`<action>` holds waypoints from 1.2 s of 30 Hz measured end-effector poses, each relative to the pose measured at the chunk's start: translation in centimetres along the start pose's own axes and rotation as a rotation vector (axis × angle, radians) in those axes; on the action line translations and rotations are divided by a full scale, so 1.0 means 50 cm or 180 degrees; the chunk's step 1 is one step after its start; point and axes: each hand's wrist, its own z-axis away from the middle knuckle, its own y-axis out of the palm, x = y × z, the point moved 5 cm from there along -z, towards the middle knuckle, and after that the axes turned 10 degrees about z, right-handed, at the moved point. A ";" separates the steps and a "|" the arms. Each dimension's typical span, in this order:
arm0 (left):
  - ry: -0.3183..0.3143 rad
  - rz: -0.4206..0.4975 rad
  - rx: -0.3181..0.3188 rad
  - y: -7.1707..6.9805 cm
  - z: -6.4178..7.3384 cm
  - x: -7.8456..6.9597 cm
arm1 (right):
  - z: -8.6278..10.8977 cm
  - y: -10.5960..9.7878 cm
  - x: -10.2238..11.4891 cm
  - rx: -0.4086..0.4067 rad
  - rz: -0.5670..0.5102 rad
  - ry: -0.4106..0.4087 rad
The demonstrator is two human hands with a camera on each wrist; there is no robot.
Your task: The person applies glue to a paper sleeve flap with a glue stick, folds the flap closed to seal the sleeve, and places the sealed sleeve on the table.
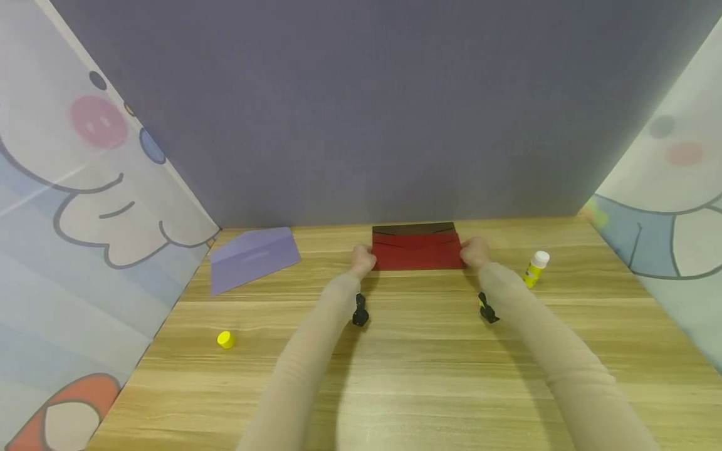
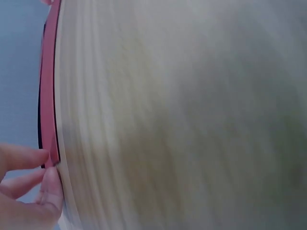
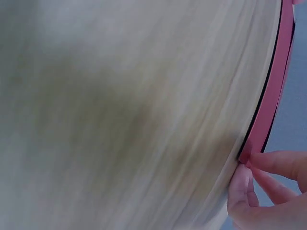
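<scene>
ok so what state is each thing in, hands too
red envelope, pinched at both ends
dark piece, showing beyond the red envelope's far edge
purple envelope, lying on the table, flap appears open
yellow cap, off by itself on the table
yellow tube, white end showing, upright or lying unclear
left grip, pinching the red envelope's left end
right grip, pinching its right end

Soft, fairly even light; beige-sleeved arms [image 1: 304, 369] cast shadows on the yellowish wood-grain bench [image 1: 423, 357], blurred and bowed in both wrist views
</scene>
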 end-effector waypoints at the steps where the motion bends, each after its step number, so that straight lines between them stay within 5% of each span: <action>1: 0.0045 -0.0011 0.0020 -0.012 0.018 -0.019 | -0.005 0.005 -0.004 0.0072 0.0065 0.0015; 6: 0.0326 -0.0165 -0.0053 -0.102 0.130 -0.138 | -0.066 0.045 -0.067 -0.0152 0.0331 -0.0220; 9: 0.0294 -0.0137 -0.0003 -0.173 0.191 -0.199 | -0.056 0.045 -0.061 -0.0212 0.0321 -0.0336; 11: 0.0293 -0.0055 0.0048 -0.221 0.227 -0.232 | -0.008 0.019 -0.010 -0.0139 0.0297 -0.0449; 14: 0.0145 -0.0020 0.0112 -0.292 0.303 -0.308 | 0.117 -0.053 0.125 0.0016 0.0313 -0.0421; 17: 0.0014 -0.0309 0.0061 -0.353 0.383 -0.392 | 0.244 -0.126 0.258 0.0298 0.0316 -0.0330; 19: -0.0170 -0.0528 0.0030 -0.387 0.420 -0.429 | 0.291 -0.150 0.301 0.0345 0.0322 -0.0292; 23: -0.0092 -0.0857 -0.0304 -0.444 0.435 -0.426 | 0.324 -0.160 0.321 0.0330 0.0338 -0.0357; 28: -0.0247 -0.1187 -0.0452 -0.489 0.438 -0.405 | 0.355 -0.163 0.334 0.0255 0.0435 -0.0603; 36: -0.0256 -0.1745 -0.0204 -0.512 0.444 -0.364 | 0.399 -0.143 0.346 0.0544 0.0322 -0.0840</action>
